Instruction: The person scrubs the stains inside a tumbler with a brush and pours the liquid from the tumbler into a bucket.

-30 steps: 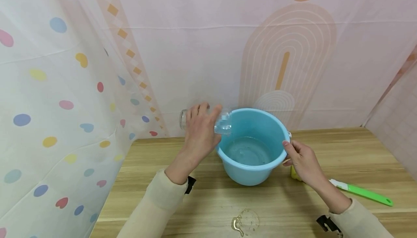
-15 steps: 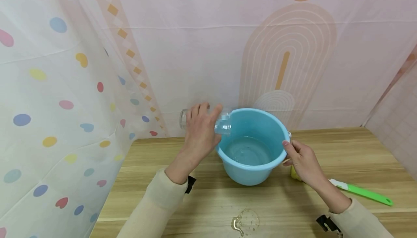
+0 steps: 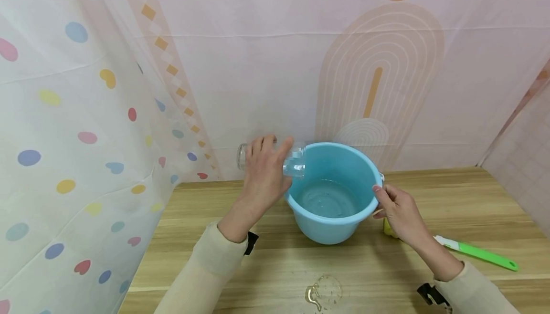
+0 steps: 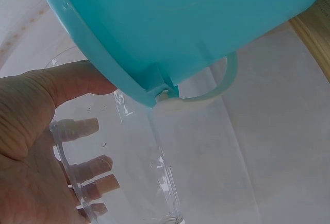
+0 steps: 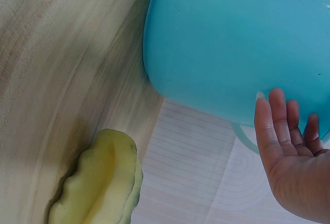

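My left hand (image 3: 264, 175) grips a clear jar (image 3: 294, 165) laid on its side in the air, its mouth at the left rim of a light blue bucket (image 3: 326, 230). In the left wrist view, the fingers show through the jar's clear wall, and the thumb (image 4: 77, 82) lies at the bucket's rim. Shallow water (image 3: 328, 202) covers the bucket's bottom. My right hand (image 3: 401, 211) holds the bucket's right rim, thumb on the edge. In the right wrist view its fingers (image 5: 281, 118) lie along the outer wall.
A brush with a green handle (image 3: 485, 256) and yellow sponge head (image 5: 103, 183) lies on the wooden table (image 3: 206, 256), right of the bucket. Spilled water (image 3: 313, 297) marks the table in front. Patterned cloth (image 3: 258, 66) hangs behind and at the sides.
Both hands, the jar and the bucket hold their places. Faint ripples on the water in the bucket look calmer now than half a second ago.
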A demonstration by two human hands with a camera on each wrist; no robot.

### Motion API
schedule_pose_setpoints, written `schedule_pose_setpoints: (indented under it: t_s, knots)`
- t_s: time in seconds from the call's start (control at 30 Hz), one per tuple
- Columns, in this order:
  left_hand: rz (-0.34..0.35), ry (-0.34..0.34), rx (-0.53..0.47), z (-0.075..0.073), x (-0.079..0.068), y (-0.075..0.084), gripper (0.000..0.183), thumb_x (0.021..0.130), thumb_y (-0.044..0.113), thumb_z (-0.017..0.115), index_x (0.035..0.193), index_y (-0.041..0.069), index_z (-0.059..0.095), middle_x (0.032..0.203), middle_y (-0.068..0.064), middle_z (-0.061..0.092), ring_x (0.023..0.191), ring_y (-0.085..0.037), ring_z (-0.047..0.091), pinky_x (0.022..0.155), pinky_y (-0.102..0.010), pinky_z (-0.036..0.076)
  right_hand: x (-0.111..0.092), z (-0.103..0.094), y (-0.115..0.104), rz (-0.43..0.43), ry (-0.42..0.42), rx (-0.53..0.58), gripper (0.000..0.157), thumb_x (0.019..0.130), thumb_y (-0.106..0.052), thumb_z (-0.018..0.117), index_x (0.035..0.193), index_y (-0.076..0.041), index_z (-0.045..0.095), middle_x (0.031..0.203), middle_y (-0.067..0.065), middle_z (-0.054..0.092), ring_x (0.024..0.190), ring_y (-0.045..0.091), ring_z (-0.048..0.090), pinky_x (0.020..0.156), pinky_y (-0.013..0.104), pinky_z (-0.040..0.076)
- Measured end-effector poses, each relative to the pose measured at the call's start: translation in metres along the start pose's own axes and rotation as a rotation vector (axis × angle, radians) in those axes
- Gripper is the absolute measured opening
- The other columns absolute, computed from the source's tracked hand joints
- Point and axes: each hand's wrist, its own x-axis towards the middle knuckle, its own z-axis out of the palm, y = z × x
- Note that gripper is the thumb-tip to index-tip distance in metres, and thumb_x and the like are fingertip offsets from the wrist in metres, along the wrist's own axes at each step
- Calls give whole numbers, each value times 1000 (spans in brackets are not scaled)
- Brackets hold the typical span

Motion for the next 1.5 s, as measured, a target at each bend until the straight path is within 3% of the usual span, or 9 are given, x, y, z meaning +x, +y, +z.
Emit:
schedule_pose_setpoints:
  t_s: [0.43, 0.6, 0.83, 1.13, 1.5]
  knots:
    - [-5, -18, 20, 0, 1, 1, 64, 69, 0, 88, 126, 15, 64, 121, -20, 58, 120, -41, 49, 101, -56, 38, 0, 0, 0, 6, 3, -1, 40, 114, -26, 49, 110, 10, 65, 98, 20, 72, 76, 10, 70, 66, 30, 62]
    - [-17, -24, 25, -1, 0, 0, 67, 69, 1, 89, 129, 16, 63, 127, -22, 58, 123, -42, 49, 103, -57, 38, 1, 1, 0, 5, 0, -3, 40, 114, -26, 49, 111, 10, 65, 98, 19, 73, 76, 10, 70, 66, 31, 62]
    - [-72, -13, -33, 2, -4, -5, 74, 68, 6, 92, 135, 18, 62, 132, -24, 58, 126, -44, 49, 103, -60, 39, 2, 1, 2, 7, -1, -2, 41, 114, -27, 49, 112, 11, 65, 99, 20, 72, 75, 10, 70, 66, 33, 63]
    - [-85, 151, -150, 12, -17, -15, 72, 70, 17, 96, 135, 14, 64, 124, -20, 62, 119, -43, 54, 95, -61, 43, 2, 0, 1, 13, -4, 6, 41, 114, -27, 48, 109, 10, 64, 99, 22, 72, 75, 11, 70, 66, 31, 63]
    - [-69, 273, -152, 21, -28, -20, 76, 70, 23, 97, 135, 11, 60, 117, -21, 63, 113, -43, 56, 92, -60, 47, 0, 0, 3, -7, 7, 7, 39, 113, -25, 49, 107, 10, 65, 94, 17, 72, 75, 13, 71, 65, 31, 62]
